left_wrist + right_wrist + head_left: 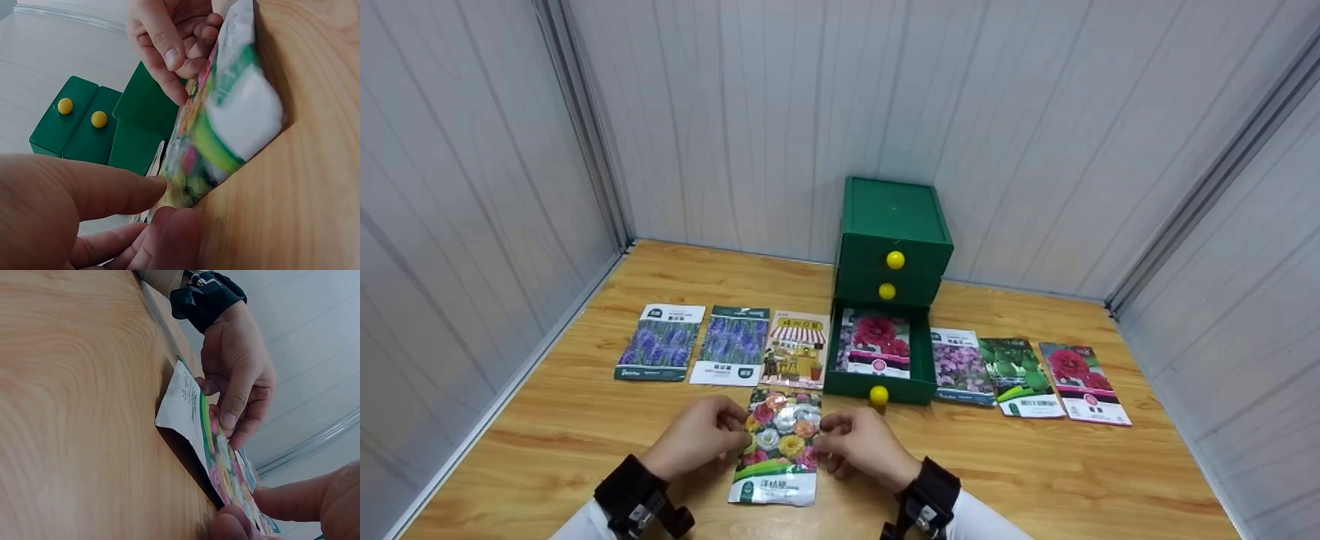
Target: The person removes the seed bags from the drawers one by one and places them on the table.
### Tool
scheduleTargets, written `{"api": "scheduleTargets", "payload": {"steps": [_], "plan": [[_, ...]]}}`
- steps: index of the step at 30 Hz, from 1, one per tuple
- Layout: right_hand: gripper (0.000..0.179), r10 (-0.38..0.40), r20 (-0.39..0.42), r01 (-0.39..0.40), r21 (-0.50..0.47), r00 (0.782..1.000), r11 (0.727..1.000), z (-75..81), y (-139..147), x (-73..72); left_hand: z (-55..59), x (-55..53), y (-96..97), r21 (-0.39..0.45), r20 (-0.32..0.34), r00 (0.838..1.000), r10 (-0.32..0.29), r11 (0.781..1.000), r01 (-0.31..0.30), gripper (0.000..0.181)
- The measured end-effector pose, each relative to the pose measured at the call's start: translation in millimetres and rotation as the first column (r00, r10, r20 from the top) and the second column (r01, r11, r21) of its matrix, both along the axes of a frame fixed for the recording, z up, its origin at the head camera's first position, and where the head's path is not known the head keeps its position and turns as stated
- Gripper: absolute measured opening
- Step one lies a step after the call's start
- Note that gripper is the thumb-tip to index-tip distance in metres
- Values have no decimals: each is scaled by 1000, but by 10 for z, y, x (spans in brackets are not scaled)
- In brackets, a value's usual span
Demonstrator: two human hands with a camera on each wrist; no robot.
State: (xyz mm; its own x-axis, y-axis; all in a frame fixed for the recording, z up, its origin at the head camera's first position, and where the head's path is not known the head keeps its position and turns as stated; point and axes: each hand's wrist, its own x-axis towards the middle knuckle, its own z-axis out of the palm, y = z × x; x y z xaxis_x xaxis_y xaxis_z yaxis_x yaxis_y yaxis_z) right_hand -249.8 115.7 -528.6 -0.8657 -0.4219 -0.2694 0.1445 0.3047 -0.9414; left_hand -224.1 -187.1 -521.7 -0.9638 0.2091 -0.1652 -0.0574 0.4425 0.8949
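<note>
A seed packet (778, 442) printed with mixed-colour flowers lies at the front, its white end toward me. My left hand (697, 439) pinches its left edge between thumb and fingers. On the opposite edge, my right hand (870, 446) pinches it the same way. The right wrist view shows the packet's near end (180, 402) lifted a little off the wood. Just beyond stands a green drawer cabinet (894, 214) with yellow knobs. Its bottom drawer (851, 385) is pulled out and holds a red-flower packet (877, 345), with another packet partly hidden under it.
Left of the drawer lie two purple-flower packets (658, 345) and a packet with a shop drawing (795, 349). To its right are a pink-purple flower packet (962, 367), a green packet (1020, 375) and a red-flower packet (1084, 382). Pale panel walls (780, 112) enclose the wooden table (1035, 480).
</note>
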Motion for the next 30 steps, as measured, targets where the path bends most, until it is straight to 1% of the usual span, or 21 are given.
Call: {"api": "scheduleTargets", "payload": {"steps": [3,7,11,17,22,26,30], "plan": [[39,2,5,-2,9,1000,1000,-6,-1,0,1,6,4,-5,1,1000,2,1000,-2,33],[39,-3,17,2,17,1000,1000,-7,9,0,3,-5,11,-13,42,999,26,1000,-25,33],[38,-13,25,13,7,1000,1000,6,16,2,0,-15,9,4,71,997,29,1000,-30,35],[36,-12,24,12,-16,1000,1000,8,-2,14,-27,-2,-17,20,82,996,40,999,-42,34],[37,-10,29,10,3,1000,1000,16,28,12,-38,13,-22,32,87,995,49,998,-52,33],[43,-7,15,7,29,1000,1000,85,101,-13,-17,-9,-6,29,81,995,62,997,-65,33],[48,29,-23,-28,58,999,998,223,211,-43,18,-24,10,35,63,995,77,996,-80,32]]}}
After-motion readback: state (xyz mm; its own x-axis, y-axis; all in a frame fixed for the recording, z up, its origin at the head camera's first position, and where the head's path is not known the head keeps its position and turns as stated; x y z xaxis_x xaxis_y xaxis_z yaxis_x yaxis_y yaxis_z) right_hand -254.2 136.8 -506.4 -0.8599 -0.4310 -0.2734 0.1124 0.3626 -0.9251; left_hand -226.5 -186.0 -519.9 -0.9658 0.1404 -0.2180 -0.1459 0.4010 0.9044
